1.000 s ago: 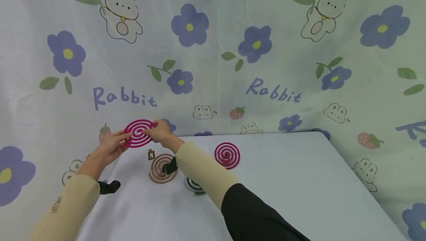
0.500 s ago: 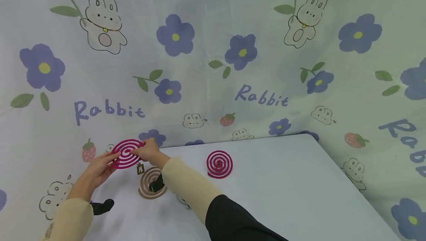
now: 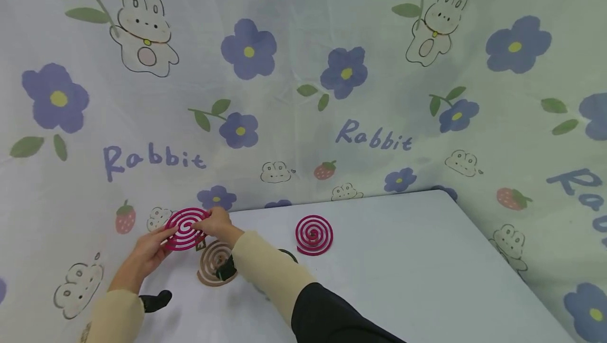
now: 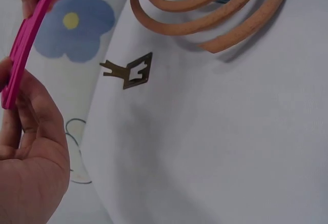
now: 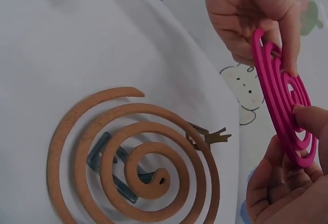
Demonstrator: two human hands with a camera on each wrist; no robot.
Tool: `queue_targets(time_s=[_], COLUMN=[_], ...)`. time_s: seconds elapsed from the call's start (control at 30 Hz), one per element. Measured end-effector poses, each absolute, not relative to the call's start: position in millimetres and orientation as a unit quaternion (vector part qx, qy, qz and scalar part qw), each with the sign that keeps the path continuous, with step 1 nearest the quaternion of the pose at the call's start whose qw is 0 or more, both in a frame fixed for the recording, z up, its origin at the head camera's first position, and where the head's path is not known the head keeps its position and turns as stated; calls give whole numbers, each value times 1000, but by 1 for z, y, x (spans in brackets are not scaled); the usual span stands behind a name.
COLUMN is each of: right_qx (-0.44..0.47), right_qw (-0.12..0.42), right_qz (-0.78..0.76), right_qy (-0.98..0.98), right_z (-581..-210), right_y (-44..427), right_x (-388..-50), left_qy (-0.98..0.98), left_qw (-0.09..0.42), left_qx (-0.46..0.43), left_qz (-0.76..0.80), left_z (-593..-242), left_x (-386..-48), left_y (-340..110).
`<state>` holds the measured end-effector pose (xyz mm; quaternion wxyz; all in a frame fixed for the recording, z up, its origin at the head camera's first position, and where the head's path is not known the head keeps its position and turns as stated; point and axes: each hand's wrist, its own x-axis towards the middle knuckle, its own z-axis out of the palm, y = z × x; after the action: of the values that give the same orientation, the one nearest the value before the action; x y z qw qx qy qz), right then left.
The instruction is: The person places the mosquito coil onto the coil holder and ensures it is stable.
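Both hands hold a pink mosquito coil (image 3: 185, 231) above the table's far left part. My left hand (image 3: 150, 251) pinches its left edge between thumb and fingers. From the right, my right hand (image 3: 219, 224) grips the coil, the thumb reaching over its face toward the centre. In the right wrist view the coil is seen tilted, nearly edge-on. Below it lies a small bronze-coloured metal coil stand (image 4: 126, 74). Beside that is a brown mosquito coil (image 5: 146, 126), with a dark teal stand (image 5: 96, 149) seen through its rings.
A second pink coil (image 3: 314, 222) lies farther right on the white table (image 3: 403, 258). A dark green coil (image 3: 288, 253) is mostly hidden behind my right forearm. Patterned cloth (image 3: 294, 69) rises behind the table's far edge.
The view shifted at first. Since half a second ago, both hands and the pink coil have come slightly lower and to the right, partly covering the bronze-coloured stand. The grip looks unchanged.
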<state>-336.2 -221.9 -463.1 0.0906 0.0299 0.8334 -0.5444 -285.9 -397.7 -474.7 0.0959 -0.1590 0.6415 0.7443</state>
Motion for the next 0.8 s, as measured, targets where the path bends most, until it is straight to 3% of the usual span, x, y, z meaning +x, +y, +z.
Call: queue_targets(time_s=[0.8], right_qx=[20], right_qw=[94], right_qz=[-510], right_qy=[855], right_z=[-492], right_y=[-223], right_x=[-347], left_qy=[665], left_qw=[90], left_qx=[-209], left_qz=[711], left_z=[-507], left_x=[-301], left_y=[-397])
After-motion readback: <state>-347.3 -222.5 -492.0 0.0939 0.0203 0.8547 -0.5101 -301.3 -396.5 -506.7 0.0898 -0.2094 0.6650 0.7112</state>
